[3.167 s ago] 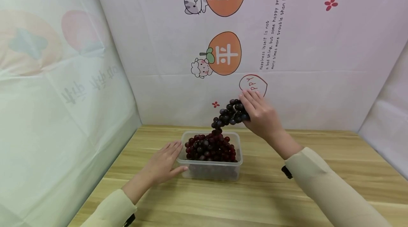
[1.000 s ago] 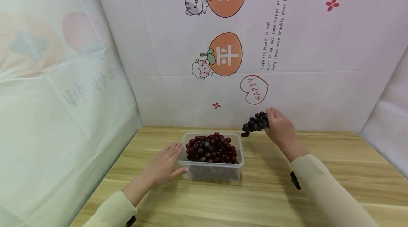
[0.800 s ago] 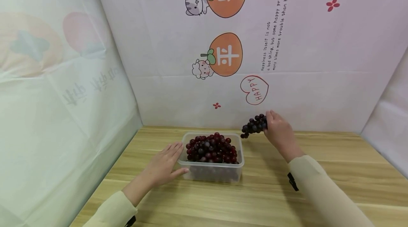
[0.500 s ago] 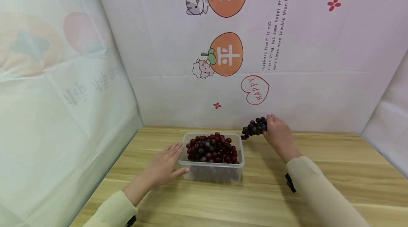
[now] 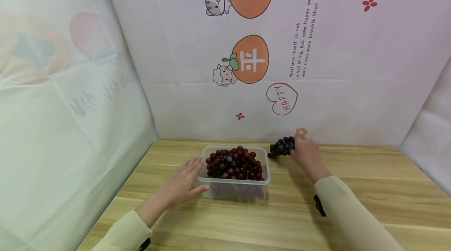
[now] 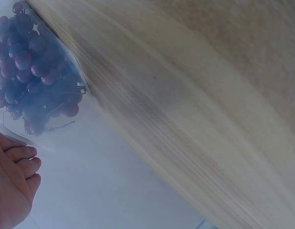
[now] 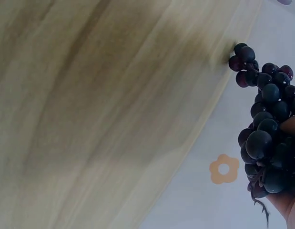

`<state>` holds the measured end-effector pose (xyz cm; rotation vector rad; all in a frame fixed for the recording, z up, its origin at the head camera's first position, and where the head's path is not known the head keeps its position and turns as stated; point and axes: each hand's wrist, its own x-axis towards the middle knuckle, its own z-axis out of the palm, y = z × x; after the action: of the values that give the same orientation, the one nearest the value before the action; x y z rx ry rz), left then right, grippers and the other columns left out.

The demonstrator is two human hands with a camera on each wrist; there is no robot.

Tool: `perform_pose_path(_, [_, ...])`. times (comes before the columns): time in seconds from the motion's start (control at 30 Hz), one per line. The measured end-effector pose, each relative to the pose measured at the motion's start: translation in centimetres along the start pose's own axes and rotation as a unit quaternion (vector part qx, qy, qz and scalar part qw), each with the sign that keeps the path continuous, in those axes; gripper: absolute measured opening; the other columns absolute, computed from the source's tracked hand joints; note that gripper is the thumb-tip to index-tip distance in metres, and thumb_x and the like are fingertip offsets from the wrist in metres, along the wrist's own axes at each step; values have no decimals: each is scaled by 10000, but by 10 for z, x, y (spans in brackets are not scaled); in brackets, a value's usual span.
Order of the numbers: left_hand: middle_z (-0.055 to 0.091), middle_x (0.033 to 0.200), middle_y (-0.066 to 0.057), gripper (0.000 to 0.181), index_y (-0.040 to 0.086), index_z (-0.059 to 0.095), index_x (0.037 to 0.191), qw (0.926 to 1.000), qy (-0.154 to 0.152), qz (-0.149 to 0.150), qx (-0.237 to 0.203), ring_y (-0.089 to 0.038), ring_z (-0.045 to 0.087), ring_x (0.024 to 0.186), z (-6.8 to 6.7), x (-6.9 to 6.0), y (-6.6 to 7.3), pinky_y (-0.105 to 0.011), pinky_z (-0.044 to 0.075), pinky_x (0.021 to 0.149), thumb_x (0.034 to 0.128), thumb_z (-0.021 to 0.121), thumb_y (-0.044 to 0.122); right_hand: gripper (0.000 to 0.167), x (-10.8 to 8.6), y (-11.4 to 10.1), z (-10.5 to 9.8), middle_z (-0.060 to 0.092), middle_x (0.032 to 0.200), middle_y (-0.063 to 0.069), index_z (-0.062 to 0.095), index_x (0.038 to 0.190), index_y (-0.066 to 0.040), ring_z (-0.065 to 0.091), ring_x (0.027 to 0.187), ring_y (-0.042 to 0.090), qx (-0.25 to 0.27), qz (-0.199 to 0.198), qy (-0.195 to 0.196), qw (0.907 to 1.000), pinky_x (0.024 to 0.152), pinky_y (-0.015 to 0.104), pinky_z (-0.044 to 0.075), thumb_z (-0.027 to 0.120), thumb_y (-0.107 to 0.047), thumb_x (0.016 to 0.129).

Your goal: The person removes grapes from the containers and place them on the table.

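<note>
A bunch of dark grapes [image 5: 280, 147] is gripped by my right hand [image 5: 307, 155], just right of the container near the back of the table. In the right wrist view, fingers curl round the dark bunch [image 7: 269, 129] and its stem hangs free; its tip lies at or close to the tabletop. The clear plastic container [image 5: 232, 190] holds red and dark grapes [image 5: 234, 163] heaped up to its rim. My left hand [image 5: 181, 182] rests against the container's left side with fingers extended. In the left wrist view, the left fingers [image 6: 23, 164] touch the container's edge.
The wood-grain table [image 5: 229, 223] runs back to a white printed cloth [image 5: 193, 106] hanging behind it. Another cloth [image 5: 88, 133] hangs along the left side, and white cloth [image 5: 430, 125] borders the right.
My right hand has carried the dark grape bunch from above the container to the right, then lowered it toward the tabletop. The left hand and container have stayed in place.
</note>
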<state>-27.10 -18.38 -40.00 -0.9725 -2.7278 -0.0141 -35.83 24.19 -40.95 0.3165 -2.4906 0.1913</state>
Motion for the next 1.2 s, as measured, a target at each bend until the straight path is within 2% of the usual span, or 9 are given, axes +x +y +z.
perform_pose_path(0.13, [264, 1540, -211, 854, -61, 307, 1482, 10000, 3, -4, -17, -346, 276, 1412, 0, 0, -1, -449, 196, 1163, 973, 376, 622, 572, -1, 0, 0, 630, 983, 347, 525, 1147, 233, 633, 702, 433, 78, 164, -326, 9993, 615, 511, 558, 805, -74, 755])
perform_pose_path(0.23, [275, 1537, -214, 854, -59, 312, 1481, 10000, 8, -22, -36, -342, 274, 1413, 1, 0, -1, -446, 194, 1163, 971, 386, 621, 492, -2, 0, -1, 636, 960, 326, 558, 1107, 211, 634, 737, 427, 227, 422, -734, 9962, 629, 506, 557, 778, -95, 790])
perform_pose_path(0.33, [271, 1538, -208, 855, -55, 313, 1482, 10000, 1, -10, -59, -336, 273, 1414, 1, 2, 0, -445, 200, 1163, 970, 379, 627, 378, -4, 3, -2, 643, 876, 285, 596, 1017, 172, 632, 705, 395, 378, 726, -1057, 9910, 587, 491, 547, 751, -104, 812])
perform_pose_path(0.47, [263, 1541, -205, 864, -52, 304, 1486, 10000, -29, 9, -43, -330, 269, 1417, 2, 5, 0, -445, 196, 1165, 969, 359, 637, 270, -7, 7, -4, 612, 707, 191, 615, 889, 121, 584, 575, 293, 459, 871, -1245, 9873, 488, 434, 499, 735, -109, 815])
perform_pose_path(0.57, [267, 1541, -209, 864, -52, 303, 1487, 10000, -51, -17, -19, -326, 263, 1420, 2, 5, 0, -444, 186, 1167, 968, 363, 637, 238, -9, 8, -4, 579, 650, 133, 612, 818, 81, 540, 540, 244, 474, 858, -1364, 9858, 466, 393, 467, 733, -123, 815])
perform_pose_path(0.8, [266, 1538, -219, 855, -63, 313, 1479, 9999, -75, -10, -76, -341, 266, 1417, 1, 4, 0, -458, 194, 1165, 972, 385, 620, 303, -12, 9, -1, 498, 539, 44, 524, 614, -63, 449, 486, 193, 536, 890, -1598, 9817, 451, 330, 393, 734, -139, 820])
perform_pose_path(1.03, [293, 1528, -229, 848, -67, 321, 1476, 10000, -45, -25, -86, -343, 276, 1413, 1, 3, -1, -454, 193, 1166, 972, 404, 610, 234, -12, 9, 1, 525, 616, 66, 541, 688, -27, 457, 528, 200, 648, 978, -1791, 9768, 461, 337, 415, 707, -114, 830])
perform_pose_path(1.2, [300, 1525, -229, 848, -68, 325, 1473, 10000, -16, -17, -33, -343, 284, 1410, 2, 2, -2, -450, 203, 1164, 974, 391, 614, 194, -12, 9, 5, 556, 662, 107, 563, 755, 24, 508, 550, 219, 603, 819, -1741, 9795, 476, 378, 460, 707, -89, 818])
